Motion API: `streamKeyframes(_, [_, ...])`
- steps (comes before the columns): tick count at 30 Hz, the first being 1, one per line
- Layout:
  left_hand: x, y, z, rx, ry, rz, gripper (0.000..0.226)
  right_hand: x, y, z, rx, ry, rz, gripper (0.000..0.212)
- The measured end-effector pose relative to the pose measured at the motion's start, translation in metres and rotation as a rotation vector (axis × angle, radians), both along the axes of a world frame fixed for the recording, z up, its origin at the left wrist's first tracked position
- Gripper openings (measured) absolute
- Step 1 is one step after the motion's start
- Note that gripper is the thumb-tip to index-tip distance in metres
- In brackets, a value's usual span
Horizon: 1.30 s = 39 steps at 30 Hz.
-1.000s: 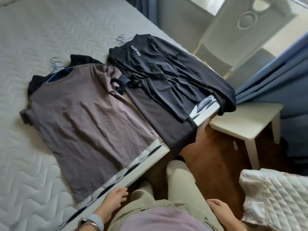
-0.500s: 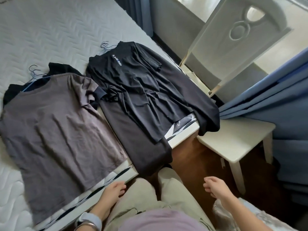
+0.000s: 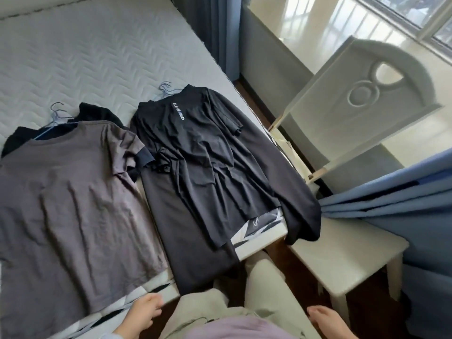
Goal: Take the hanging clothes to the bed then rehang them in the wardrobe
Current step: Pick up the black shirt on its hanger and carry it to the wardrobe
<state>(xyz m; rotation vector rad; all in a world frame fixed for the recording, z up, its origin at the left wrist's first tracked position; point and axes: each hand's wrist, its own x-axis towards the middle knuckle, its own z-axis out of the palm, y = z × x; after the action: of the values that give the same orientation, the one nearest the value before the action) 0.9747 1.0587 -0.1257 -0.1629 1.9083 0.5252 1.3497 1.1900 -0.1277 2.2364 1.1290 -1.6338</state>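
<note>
Two piles of clothes on hangers lie on the bed [image 3: 85,52]. A grey-brown T-shirt [image 3: 73,204] tops the left pile, over a black garment [image 3: 97,113]; thin hanger hooks [image 3: 57,116] stick out above its collar. A black T-shirt with white lettering [image 3: 195,152] tops the right pile, over a longer dark garment [image 3: 281,182] that droops off the bed's edge. More hooks [image 3: 165,88] show at its collar. My left hand [image 3: 144,314] hovers by the bed's near edge, fingers loosely curled, holding nothing. My right hand [image 3: 327,324] hangs low at the right, empty.
A white chair [image 3: 342,253] stands tight against the bed's right side, its back [image 3: 354,113] toward the window. Blue curtains [image 3: 403,211] hang at the right and beyond the bed's far corner. Dark wooden floor shows between bed and chair. My legs in beige trousers fill the bottom middle.
My view has swung up and to the right, bringing the chair back and window in. My right hand dropped lower toward the frame's bottom. The clothes have not moved.
</note>
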Motion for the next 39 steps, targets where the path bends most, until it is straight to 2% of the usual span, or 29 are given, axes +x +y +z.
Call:
streamKeyframes(1, [0.005, 0.005, 0.0, 0.008, 0.008, 0.032, 0.03, 0.007, 0.013, -0.001, -0.029, -0.005, 0.037, 0.038])
streamKeyframes(3, [0.022, 0.018, -0.001, 0.03, 0.011, 0.109, 0.033, 0.022, 0.046, -0.008, -0.04, -0.036, 0.114, 0.041])
streamKeyframes(7, [0.08, 0.049, 0.003, 0.039, -0.01, 0.299, 0.034, 0.035, 0.127, -0.01, -0.045, -0.048, 0.288, 0.016])
streamKeyframes(12, [0.143, 0.084, 0.016, 0.022, -0.033, 0.432, 0.028, 0.034, 0.22, -0.002, 0.023, -0.035, 0.369, 0.015])
streamKeyframes(16, [0.144, 0.095, 0.03, 0.018, -0.033, 0.469, 0.028, 0.011, 0.268, -0.005, 0.036, -0.06, 0.471, 0.02])
streamKeyframes(21, [0.083, 0.133, 0.031, 0.084, 0.081, 0.403, 0.03, -0.065, 0.311, -0.005, 0.025, 0.005, 0.642, 0.021])
streamKeyframes(28, [-0.059, 0.27, -0.008, 0.288, 0.28, 0.255, 0.021, -0.233, 0.39, -0.018, 0.221, 0.124, 0.924, 0.022])
streamKeyframes(32, [-0.145, 0.366, -0.056, 0.327, 0.459, 0.049, 0.03, -0.341, 0.446, -0.043, 0.414, 0.109, 1.136, 0.027])
streamKeyframes(36, [-0.214, 0.452, -0.115, 0.368, 0.585, -0.153, 0.039, -0.43, 0.502, -0.083, 0.573, 0.15, 1.171, 0.029])
streamKeyframes(39, [-0.261, 0.494, -0.163, 0.339, 0.779, -0.373, 0.047, -0.492, 0.535, -0.107, 0.699, 0.153, 1.19, 0.03])
